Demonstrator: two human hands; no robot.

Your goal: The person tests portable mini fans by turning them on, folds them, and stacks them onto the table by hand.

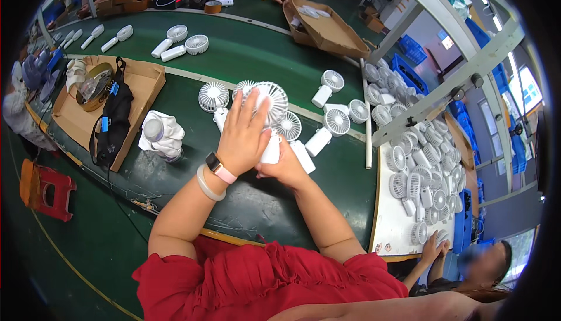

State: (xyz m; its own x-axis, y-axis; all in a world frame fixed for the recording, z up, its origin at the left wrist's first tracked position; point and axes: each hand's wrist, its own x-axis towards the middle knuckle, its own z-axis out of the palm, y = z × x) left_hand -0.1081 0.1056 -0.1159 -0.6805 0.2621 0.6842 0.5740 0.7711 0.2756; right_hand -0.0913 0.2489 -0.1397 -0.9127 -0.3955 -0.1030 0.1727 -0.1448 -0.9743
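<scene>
A white handheld fan (276,99) is held up in front of me over the green bench. My right hand (286,163) is wrapped round its handle. Across the near side of the round grille lies my left hand (241,131), fingers stretched out and partly covering it. Around my hands are more white fans: one fan (214,96) to the left, another fan (288,126) just behind my right hand, and a fan (336,121) further right. My palms hide part of the held fan.
A cardboard tray (158,81) with a black bag and tape stands left, beside a cloth-wrapped bottle (156,134). Fans ride the green conveyor (234,34) beyond. At right, a white table (388,221) bears many piled fans; a co-worker's hands (433,248) hold one. A metal post (432,104) rises there.
</scene>
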